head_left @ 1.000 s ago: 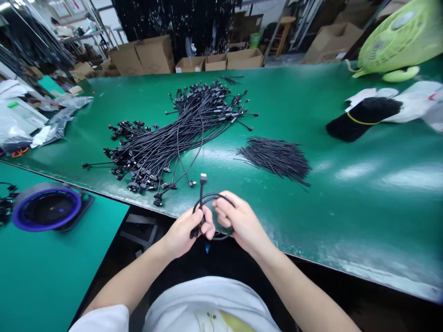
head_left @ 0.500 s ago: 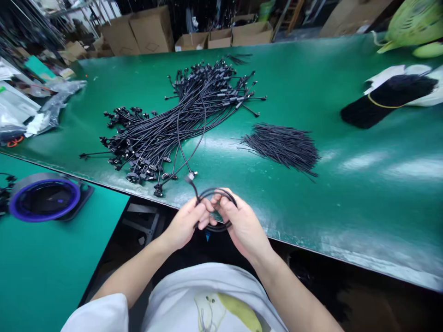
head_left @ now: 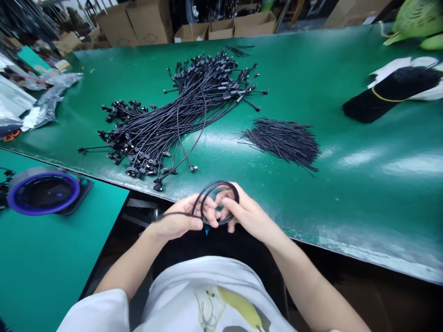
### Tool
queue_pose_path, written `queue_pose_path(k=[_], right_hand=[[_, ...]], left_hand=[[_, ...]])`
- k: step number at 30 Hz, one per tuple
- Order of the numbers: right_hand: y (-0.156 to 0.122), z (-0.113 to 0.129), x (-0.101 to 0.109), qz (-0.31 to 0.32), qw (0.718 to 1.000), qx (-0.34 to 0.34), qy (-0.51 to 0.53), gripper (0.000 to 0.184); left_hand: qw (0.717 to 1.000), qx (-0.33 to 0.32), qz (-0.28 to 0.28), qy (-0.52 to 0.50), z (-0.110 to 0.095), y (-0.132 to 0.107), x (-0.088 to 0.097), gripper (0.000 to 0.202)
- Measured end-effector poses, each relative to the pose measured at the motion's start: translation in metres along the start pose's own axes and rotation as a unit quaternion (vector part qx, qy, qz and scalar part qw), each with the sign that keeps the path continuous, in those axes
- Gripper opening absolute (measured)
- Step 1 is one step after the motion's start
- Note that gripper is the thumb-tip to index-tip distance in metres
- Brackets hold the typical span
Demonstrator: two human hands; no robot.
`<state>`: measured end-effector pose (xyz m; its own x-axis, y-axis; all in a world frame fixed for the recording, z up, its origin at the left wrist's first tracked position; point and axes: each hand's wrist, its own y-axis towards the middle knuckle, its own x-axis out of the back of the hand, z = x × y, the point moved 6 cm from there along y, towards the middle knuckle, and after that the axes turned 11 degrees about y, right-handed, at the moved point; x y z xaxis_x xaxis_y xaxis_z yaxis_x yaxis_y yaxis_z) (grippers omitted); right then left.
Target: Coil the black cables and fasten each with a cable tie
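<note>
Both hands grip one black cable (head_left: pixel 217 186) wound into a small coil, just in front of the near edge of the green table (head_left: pixel 346 193). My left hand (head_left: pixel 180 221) pinches the coil at its left side, and a loose end of the cable runs out leftward over that hand. My right hand (head_left: pixel 242 213) holds the coil's right side, fingers curled round the loops. Beyond the hands, a big pile of black cables with connectors (head_left: pixel 173 115) lies on the table.
A heap of thin black ties (head_left: pixel 282 142) lies right of the cable pile. A banded black bundle (head_left: pixel 391 92) rests on white sheets far right. A round purple-rimmed device (head_left: pixel 43 191) sits on the lower table at left. Cardboard boxes (head_left: pixel 148 20) line the far side.
The cable's connector end, which stood up above the hands, has swung down and out to the left. The coil is now held higher and rounder between both hands.
</note>
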<state>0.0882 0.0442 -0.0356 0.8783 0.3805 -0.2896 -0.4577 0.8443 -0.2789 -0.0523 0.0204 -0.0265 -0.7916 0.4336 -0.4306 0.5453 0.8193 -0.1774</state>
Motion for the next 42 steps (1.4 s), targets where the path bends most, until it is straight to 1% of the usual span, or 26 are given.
queue_pose_path(k=[1, 2, 4, 6, 7, 9, 11, 13, 15, 17, 19, 20, 21, 23, 25, 27, 29, 31, 32, 33, 34, 35, 37, 38, 40, 42], right_hand=[[-0.003, -0.001, 0.001, 0.035, 0.999, -0.033, 0.009, 0.043], [-0.006, -0.001, 0.002, 0.068, 0.996, -0.062, 0.013, 0.042], [-0.011, 0.000, 0.004, 0.114, 0.989, -0.094, 0.006, 0.035], [-0.011, 0.002, 0.009, 0.103, 0.992, -0.077, -0.001, 0.029], [-0.010, 0.003, 0.010, 0.084, 0.995, -0.057, 0.008, 0.032], [-0.006, 0.003, 0.009, 0.050, 0.997, -0.018, 0.054, 0.037], [-0.001, -0.004, 0.002, 0.036, 0.994, -0.017, 0.100, 0.040], [0.003, -0.012, -0.005, 0.026, 0.993, -0.032, 0.114, 0.039], [0.006, -0.016, -0.010, 0.032, 0.993, -0.035, 0.109, 0.037], [0.007, -0.016, -0.014, 0.062, 0.993, -0.026, 0.094, 0.039], [0.008, -0.013, -0.017, 0.095, 0.993, -0.013, 0.071, 0.043], [0.008, -0.011, -0.017, 0.106, 0.992, -0.004, 0.061, 0.045], [0.009, -0.009, -0.017, 0.112, 0.992, 0.005, 0.057, 0.046], [0.010, -0.005, -0.016, 0.108, 0.991, 0.015, 0.072, 0.045], [0.009, -0.004, -0.016, 0.086, 0.989, 0.009, 0.123, 0.041], [0.004, -0.007, -0.019, 0.064, 0.980, -0.024, 0.186, 0.039], [-0.007, -0.012, -0.028, 0.083, 0.970, -0.072, 0.216, 0.041], [-0.020, -0.016, -0.032, 0.119, 0.972, -0.101, 0.175, 0.042], [-0.025, -0.016, -0.028, 0.117, 0.981, -0.094, 0.123, 0.041], [-0.027, -0.015, -0.019, 0.091, 0.992, -0.069, 0.055, 0.038], [-0.028, -0.011, -0.005, 0.041, 0.998, -0.029, -0.024, 0.035], [-0.029, -0.005, 0.011, -0.021, 0.994, 0.020, -0.104, 0.032], [-0.032, 0.010, 0.036, -0.128, 0.956, 0.121, -0.234, 0.030], [-0.033, 0.016, 0.042, -0.154, 0.936, 0.156, -0.276, 0.029], [-0.032, 0.023, 0.047, -0.159, 0.912, 0.192, -0.327, 0.028], [-0.031, 0.025, 0.046, -0.140, 0.904, 0.203, -0.350, 0.028]], left_hand=[[0.999, 0.012, 0.035, -0.003, -0.001, -0.003, -0.001, 0.046], [0.998, 0.011, 0.056, -0.016, -0.003, -0.005, 0.000, 0.049], [0.996, -0.021, 0.056, -0.063, -0.012, -0.007, 0.003, 0.046], [0.993, -0.068, 0.023, -0.095, -0.022, -0.007, 0.007, 0.043], [0.993, -0.081, 0.003, -0.084, -0.025, -0.006, 0.009, 0.042], [0.996, -0.085, -0.023, -0.010, -0.028, -0.004, 0.009, 0.040], [0.994, -0.076, -0.027, 0.078, -0.029, -0.003, 0.008, 0.039], [0.990, -0.063, -0.011, 0.128, -0.028, -0.004, 0.008, 0.038], [0.989, -0.051, 0.025, 0.134, -0.027, -0.007, 0.009, 0.038], [0.991, -0.045, 0.067, 0.111, -0.027, -0.012, 0.009, 0.040], [0.990, -0.059, 0.105, 0.067, -0.032, -0.016, 0.008, 0.047], [0.990, -0.068, 0.116, 0.042, -0.036, -0.017, 0.008, 0.048], [0.990, -0.077, 0.113, 0.016, -0.039, -0.017, 0.008, 0.047], [0.993, -0.086, 0.066, -0.038, -0.045, -0.014, 0.011, 0.040], [0.993, -0.076, -0.020, -0.092, -0.048, -0.009, 0.017, 0.031], [0.983, -0.061, -0.094, -0.144, -0.050, -0.007, 0.023, 0.024], [0.972, -0.057, -0.137, -0.182, -0.052, -0.007, 0.029, 0.018], [0.962, -0.081, -0.169, -0.198, -0.059, -0.011, 0.039, 0.018], [0.958, -0.101, -0.183, -0.195, -0.064, -0.014, 0.045, 0.019], [0.957, -0.118, -0.193, -0.183, -0.068, -0.017, 0.050, 0.020], [0.959, -0.125, -0.198, -0.161, -0.070, -0.020, 0.053, 0.021], [0.965, -0.118, -0.197, -0.130, -0.070, -0.022, 0.055, 0.022], [0.980, -0.076, -0.177, -0.055, -0.064, -0.022, 0.053, 0.028], [0.985, -0.051, -0.161, -0.024, -0.059, -0.020, 0.050, 0.032], [0.991, -0.020, -0.135, 0.003, -0.051, -0.017, 0.044, 0.036], [0.991, -0.027, -0.133, -0.012, -0.049, -0.015, 0.041, 0.035]])
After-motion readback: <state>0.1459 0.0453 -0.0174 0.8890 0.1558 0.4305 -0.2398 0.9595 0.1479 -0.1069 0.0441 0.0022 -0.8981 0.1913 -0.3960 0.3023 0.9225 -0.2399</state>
